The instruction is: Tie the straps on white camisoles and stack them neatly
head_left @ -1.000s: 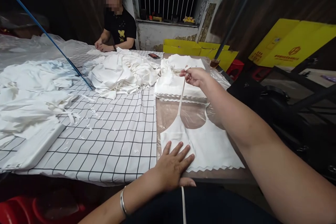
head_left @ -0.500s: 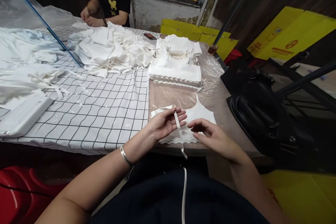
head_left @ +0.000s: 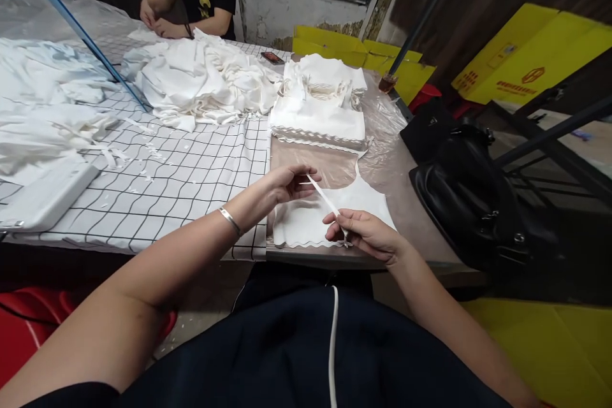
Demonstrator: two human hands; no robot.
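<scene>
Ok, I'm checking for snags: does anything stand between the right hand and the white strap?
Nothing visible does: the right hand pinches the white strap, whose exposed stretch runs uncovered to the left hand.

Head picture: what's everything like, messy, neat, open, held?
Left hand, curled at strap
Right hand, pinching strap
Strap, straight between both hands
White top, spread out
Stacked tops, neat
Clothes heap, crumpled
Checked cloth, spread out
Black bag, open or shut unclear
Phone, lying flat

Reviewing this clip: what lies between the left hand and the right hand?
In the head view, a thin white strap spans from the left hand to the right hand.
</scene>
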